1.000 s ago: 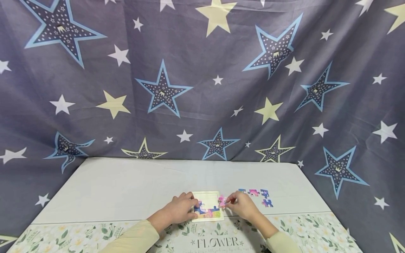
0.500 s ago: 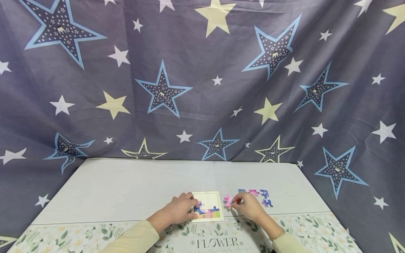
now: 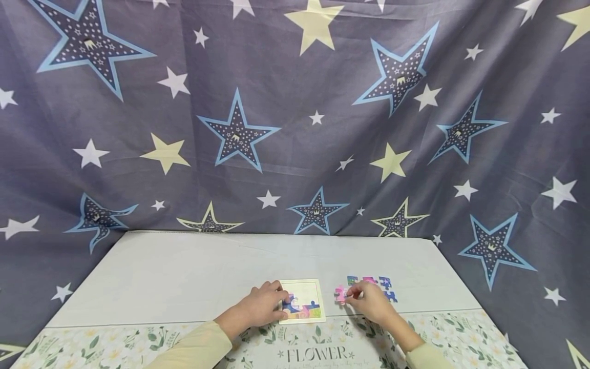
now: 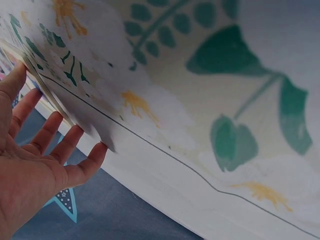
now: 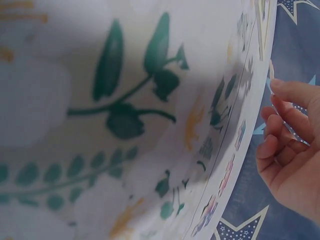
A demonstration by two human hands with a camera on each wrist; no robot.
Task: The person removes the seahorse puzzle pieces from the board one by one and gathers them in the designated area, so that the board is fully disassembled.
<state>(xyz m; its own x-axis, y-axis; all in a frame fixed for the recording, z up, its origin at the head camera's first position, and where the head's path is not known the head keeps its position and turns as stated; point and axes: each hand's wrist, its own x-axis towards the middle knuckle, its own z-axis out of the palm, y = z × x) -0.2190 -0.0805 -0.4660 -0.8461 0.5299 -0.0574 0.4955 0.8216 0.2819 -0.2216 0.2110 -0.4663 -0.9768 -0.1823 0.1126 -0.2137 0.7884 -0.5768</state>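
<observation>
A pink jigsaw piece (image 3: 340,294) is pinched between the thumb and fingertips of my right hand (image 3: 371,303), to the right of the tray. My left hand (image 3: 260,305) grips the left edge of a cream-rimmed puzzle tray (image 3: 321,292). In the left wrist view, the fingertips of that left hand (image 4: 45,150) lie along the tray's rim (image 4: 52,97). Joined blue, pink and yellow-green pieces (image 3: 304,310) fill the lower and left part of the tray, and its upper part shows bare cream board. In the right wrist view, my right hand (image 5: 292,135) has its fingertips together.
Loose jigsaw pieces lie behind and beside my right hand: a blue-green one (image 3: 352,280), a pink one (image 3: 370,280) and blue ones (image 3: 385,282). The white tabletop (image 3: 203,271) has a floral front strip (image 3: 115,335). A star-print curtain (image 3: 276,179) rises behind.
My right hand has moved right, carrying the pink jigsaw piece from the tray's right rim toward the loose pieces. My left hand and the tray stay in place.
</observation>
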